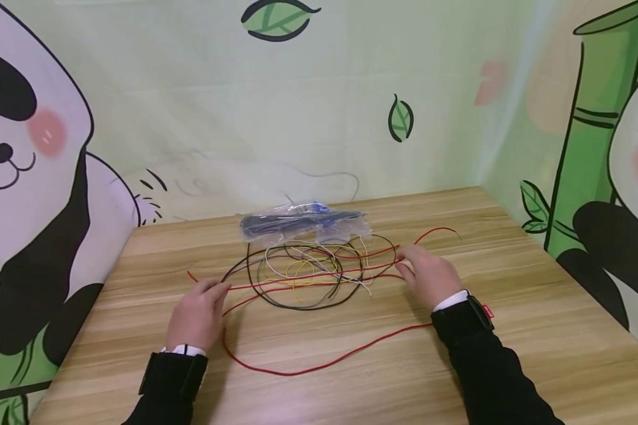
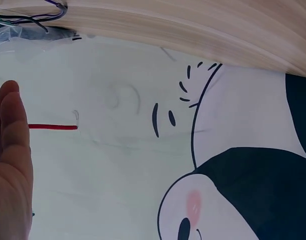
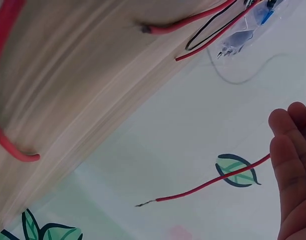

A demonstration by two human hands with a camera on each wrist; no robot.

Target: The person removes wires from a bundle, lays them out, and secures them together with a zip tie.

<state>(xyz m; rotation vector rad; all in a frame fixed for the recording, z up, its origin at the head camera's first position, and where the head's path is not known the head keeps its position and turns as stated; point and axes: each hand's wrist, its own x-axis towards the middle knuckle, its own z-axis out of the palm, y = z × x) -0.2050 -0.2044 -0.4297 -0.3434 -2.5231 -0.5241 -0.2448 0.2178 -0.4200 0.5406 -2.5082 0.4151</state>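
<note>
A red wire [image 1: 239,287] is stretched roughly level between the two hands, above the other wires. My left hand [image 1: 195,316] pinches it between thumb and fingers, and a short end pokes out beyond them. At the other side my right hand [image 1: 432,276] grips the same wire, whose longer tail curves past the fingers. In the right wrist view that tail of red wire [image 3: 207,185] ends in a bare metal tip. Another red wire [image 1: 287,374] lies in a wide curve on the table. Loose coils of black wire [image 1: 300,309], yellow and white wire lie behind and under the stretched one.
A clear plastic bag [image 1: 303,223] with dark and blue contents lies at the back of the wooden table [image 1: 154,254], just behind the coils. Beyond the table's back edge hangs a printed fabric backdrop [image 1: 319,118] with pandas, leaves and bamboo.
</note>
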